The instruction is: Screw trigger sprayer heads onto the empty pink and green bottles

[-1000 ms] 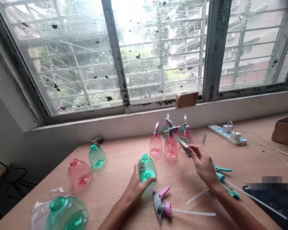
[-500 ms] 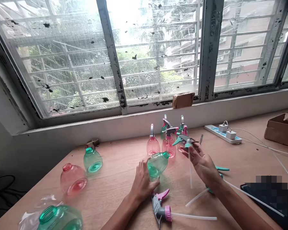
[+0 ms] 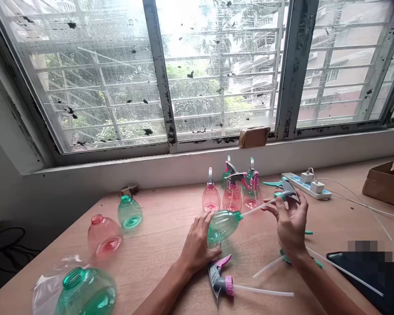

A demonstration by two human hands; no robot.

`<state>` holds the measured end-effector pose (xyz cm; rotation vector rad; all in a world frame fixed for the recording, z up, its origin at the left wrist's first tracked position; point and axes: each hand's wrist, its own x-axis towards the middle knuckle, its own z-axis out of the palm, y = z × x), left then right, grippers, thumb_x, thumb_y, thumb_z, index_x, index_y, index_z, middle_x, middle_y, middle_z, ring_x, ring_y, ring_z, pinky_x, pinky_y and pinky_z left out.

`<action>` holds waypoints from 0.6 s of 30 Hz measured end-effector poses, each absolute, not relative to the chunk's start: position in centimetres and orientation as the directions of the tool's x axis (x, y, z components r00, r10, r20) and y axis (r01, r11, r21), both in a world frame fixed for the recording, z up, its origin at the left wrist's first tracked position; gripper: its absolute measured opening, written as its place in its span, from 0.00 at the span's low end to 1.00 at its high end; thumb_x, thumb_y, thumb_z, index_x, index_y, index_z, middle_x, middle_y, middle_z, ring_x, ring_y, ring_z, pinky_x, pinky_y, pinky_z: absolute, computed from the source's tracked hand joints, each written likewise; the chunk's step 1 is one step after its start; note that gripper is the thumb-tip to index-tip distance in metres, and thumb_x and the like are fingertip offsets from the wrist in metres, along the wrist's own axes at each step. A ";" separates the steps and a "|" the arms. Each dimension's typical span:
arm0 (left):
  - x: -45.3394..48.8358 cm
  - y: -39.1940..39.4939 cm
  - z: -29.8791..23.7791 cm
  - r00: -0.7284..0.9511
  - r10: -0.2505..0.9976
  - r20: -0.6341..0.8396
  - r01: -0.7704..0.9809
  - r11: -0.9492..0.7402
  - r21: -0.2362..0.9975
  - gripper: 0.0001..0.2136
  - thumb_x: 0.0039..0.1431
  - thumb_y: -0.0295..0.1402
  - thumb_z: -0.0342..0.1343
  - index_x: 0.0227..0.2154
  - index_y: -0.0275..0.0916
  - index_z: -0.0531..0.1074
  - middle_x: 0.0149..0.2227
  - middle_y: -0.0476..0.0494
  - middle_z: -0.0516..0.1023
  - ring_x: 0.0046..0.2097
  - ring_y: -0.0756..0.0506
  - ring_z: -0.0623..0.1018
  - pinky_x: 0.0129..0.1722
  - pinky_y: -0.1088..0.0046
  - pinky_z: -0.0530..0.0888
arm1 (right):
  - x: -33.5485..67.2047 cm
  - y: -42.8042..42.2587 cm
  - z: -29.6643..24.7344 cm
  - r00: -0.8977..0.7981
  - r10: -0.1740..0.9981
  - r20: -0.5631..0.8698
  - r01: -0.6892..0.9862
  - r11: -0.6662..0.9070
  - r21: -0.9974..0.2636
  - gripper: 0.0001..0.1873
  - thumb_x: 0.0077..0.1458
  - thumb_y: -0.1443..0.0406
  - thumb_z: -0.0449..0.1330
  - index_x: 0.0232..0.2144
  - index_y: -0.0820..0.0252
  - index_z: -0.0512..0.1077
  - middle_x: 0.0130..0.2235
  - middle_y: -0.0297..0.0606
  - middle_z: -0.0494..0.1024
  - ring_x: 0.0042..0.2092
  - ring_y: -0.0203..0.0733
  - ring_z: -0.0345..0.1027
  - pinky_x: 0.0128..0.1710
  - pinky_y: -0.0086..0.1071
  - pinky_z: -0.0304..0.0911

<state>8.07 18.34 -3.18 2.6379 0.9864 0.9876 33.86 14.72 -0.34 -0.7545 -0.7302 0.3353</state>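
Note:
My left hand [image 3: 200,238] grips a clear green bottle [image 3: 223,225] by its base, tilted so that its threaded neck points right. In my right hand [image 3: 290,223] is a grey and green spray trigger head [image 3: 286,192], its straw [image 3: 256,208] reaching left to the bottle's mouth. The straw's tip is at the neck; I cannot tell how far inside it sits. Below my left hand a grey and pink spray trigger head [image 3: 218,282] lies on the table. More green trigger parts [image 3: 285,258] lie partly hidden behind my right forearm.
Several assembled spray bottles [image 3: 211,199] stand near the window wall. Open bottles, one pink [image 3: 104,238] and two green [image 3: 130,214], are on the left beside a plastic bag [image 3: 49,284]. A power strip [image 3: 304,186], a cardboard box [image 3: 385,183] and a dark flat object [image 3: 364,280] are on the right.
The trigger head in my right hand has turned from straw-down to straw-left, bringing the straw to the bottle's mouth. The bottle is tilted further toward the right.

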 end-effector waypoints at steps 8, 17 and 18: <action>8.2 18.2 -3.1 0.555 0.638 0.533 0.521 -0.767 0.376 0.44 0.46 0.25 0.64 0.67 0.44 0.53 0.66 0.38 0.64 0.64 0.34 0.65 0.64 0.52 0.65 | 31.4 14.5 -1.8 0.519 0.659 0.544 0.069 0.603 -0.795 0.32 0.58 0.56 0.66 0.61 0.45 0.59 0.51 0.41 0.75 0.49 0.50 0.74 0.39 0.41 0.76; 8.0 18.3 -3.2 0.540 0.653 0.531 0.498 -0.757 0.423 0.42 0.49 0.27 0.65 0.67 0.43 0.54 0.65 0.36 0.66 0.63 0.33 0.66 0.63 0.50 0.65 | 30.4 14.7 -3.0 0.326 0.814 0.481 -0.011 0.512 -0.859 0.43 0.54 0.54 0.69 0.66 0.48 0.53 0.57 0.45 0.74 0.56 0.50 0.71 0.62 0.51 0.59; 8.0 18.3 -3.2 0.541 0.655 0.528 0.492 -0.756 0.432 0.42 0.49 0.27 0.65 0.67 0.44 0.54 0.65 0.36 0.65 0.63 0.33 0.66 0.63 0.49 0.65 | 30.4 14.7 -3.0 0.323 0.821 0.470 -0.020 0.503 -0.864 0.45 0.53 0.54 0.70 0.66 0.48 0.53 0.56 0.44 0.75 0.55 0.50 0.72 0.61 0.50 0.61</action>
